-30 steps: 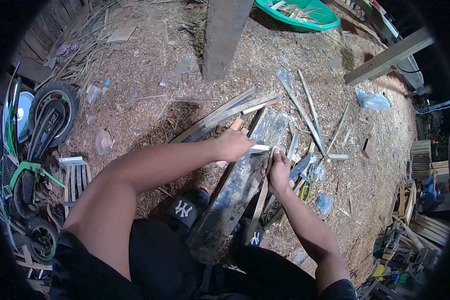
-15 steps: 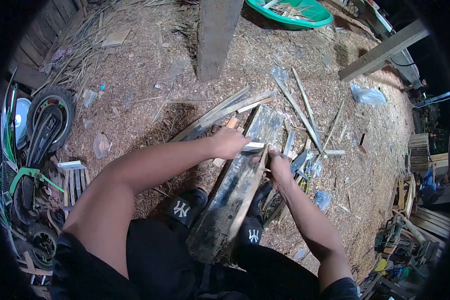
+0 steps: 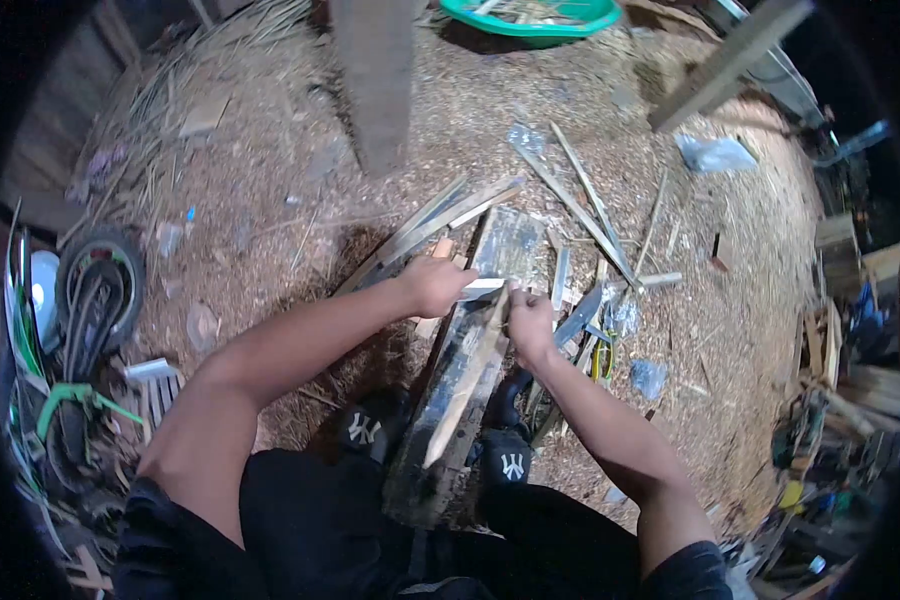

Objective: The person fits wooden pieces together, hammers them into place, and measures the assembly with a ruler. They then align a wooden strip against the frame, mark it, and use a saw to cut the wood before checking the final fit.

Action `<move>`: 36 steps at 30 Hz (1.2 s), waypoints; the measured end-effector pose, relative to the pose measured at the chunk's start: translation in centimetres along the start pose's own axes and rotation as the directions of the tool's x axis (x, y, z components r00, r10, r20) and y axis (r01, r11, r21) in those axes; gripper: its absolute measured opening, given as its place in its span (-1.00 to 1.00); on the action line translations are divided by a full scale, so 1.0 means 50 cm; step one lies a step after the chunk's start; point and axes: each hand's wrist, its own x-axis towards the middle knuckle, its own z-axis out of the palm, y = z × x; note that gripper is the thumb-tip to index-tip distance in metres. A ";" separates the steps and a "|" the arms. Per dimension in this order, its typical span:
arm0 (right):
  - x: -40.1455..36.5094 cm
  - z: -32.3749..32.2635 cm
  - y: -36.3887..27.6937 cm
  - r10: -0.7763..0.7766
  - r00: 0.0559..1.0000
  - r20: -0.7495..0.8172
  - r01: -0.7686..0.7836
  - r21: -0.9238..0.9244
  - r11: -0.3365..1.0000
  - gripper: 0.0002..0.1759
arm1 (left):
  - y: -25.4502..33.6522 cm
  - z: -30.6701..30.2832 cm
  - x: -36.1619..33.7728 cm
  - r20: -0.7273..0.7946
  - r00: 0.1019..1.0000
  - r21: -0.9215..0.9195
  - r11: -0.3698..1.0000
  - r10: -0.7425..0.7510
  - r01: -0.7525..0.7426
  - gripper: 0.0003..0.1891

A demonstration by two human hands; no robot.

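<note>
My left hand [image 3: 437, 288] is closed around a knife, whose flat bright blade [image 3: 485, 285] points right; its handle is hidden in my fist. The fingers of my right hand [image 3: 530, 322] pinch the far end of a pale wooden strip [image 3: 467, 382], close beside the blade tip. Toward my feet the strip runs down along a worn, dark-stained wooden plank [image 3: 433, 420], its pointed near end over the plank. Blade and strip meet or nearly meet; contact is too small to tell.
Split wood strips [image 3: 420, 225] lie left of the plank, with more strips [image 3: 580, 215] to the right. A dark blade-like tool [image 3: 578, 315] rests by my right hand. Beyond stand a wooden post [image 3: 373, 90] and a green basin [image 3: 535, 30]. A small motorbike [image 3: 95, 290] is at left.
My right hand has moved left, nearer my left hand. The strip's near end has swung left over the plank. The whole view has shifted slightly.
</note>
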 end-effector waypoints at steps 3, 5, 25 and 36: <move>-0.016 0.022 -0.004 -0.085 0.996 -0.029 0.087 0.096 0.992 -0.47 | 0.015 -0.018 -0.004 -0.033 0.999 -0.005 0.999 -0.038 0.038 -0.70; -0.007 0.025 0.006 -0.083 0.996 -0.037 0.087 0.138 0.987 -0.46 | 0.015 -0.020 -0.003 -0.040 0.999 -0.009 1.000 -0.015 0.014 -0.72; -0.015 -0.018 -0.001 -0.096 0.992 0.086 0.089 0.080 0.993 -0.43 | 0.005 -0.017 0.004 0.015 0.999 -0.011 0.999 -0.045 0.045 -0.77; -0.003 -0.019 0.009 -0.075 0.991 0.111 0.064 0.095 0.993 -0.45 | 0.018 -0.045 -0.016 -0.255 0.947 -0.035 0.977 0.193 -0.208 -0.54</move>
